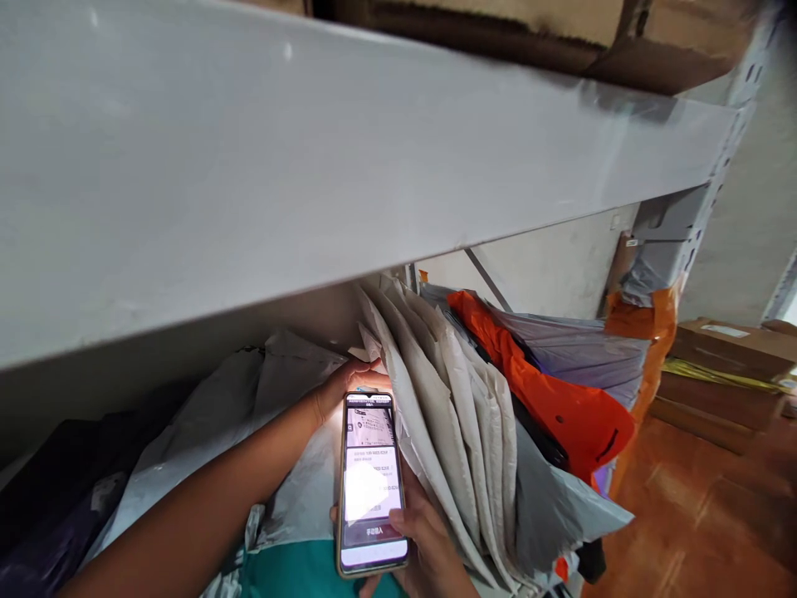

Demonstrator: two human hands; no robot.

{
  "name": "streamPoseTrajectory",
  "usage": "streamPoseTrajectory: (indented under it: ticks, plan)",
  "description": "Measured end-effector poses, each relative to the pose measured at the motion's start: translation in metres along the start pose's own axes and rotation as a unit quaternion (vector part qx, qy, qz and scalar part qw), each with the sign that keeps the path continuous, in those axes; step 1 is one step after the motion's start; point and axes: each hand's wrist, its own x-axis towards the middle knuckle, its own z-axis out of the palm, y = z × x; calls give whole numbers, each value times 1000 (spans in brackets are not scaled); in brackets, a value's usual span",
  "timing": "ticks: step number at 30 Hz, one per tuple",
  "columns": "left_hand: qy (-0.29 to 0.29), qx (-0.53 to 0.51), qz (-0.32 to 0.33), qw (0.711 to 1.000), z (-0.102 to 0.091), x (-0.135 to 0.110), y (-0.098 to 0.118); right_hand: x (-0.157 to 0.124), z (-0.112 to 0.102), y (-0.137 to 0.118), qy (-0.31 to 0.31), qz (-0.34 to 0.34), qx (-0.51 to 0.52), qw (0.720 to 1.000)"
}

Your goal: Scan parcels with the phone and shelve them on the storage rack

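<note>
A smartphone (pixel 374 498) with its screen lit is held upright in my right hand (pixel 429 536), the thumb resting on the lower part of the screen. The screen shows a camera picture of a label above lines of numbers. Beyond the phone's top edge, my left hand (pixel 352 380) has its fingers bent at the edge of a white mailer (pixel 404 399), lit brightly from behind the phone. The phone hides part of those fingers. Several off-white mailers (pixel 457 415) stand on edge in a row just right of both hands.
A grey shelf beam (pixel 311 158) crosses above the hands, with cardboard boxes (pixel 498 25) over it. Orange (pixel 535 382) and grey parcels (pixel 548 473) lean at the right. Grey bags (pixel 242 399) and a teal package (pixel 292 569) lie left and below. Boxes (pixel 722 357) stand on the reddish floor.
</note>
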Motion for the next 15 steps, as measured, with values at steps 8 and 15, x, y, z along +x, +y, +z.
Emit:
streamPoseTrajectory:
  ticks: [8,15]
  plan:
    - [42,-52,37,997,-6,8,-13,-12,2,-2,15,32,-12,999]
    - [62,-37,57,996,-15,22,-31,-25,16,6,146,55,0,988]
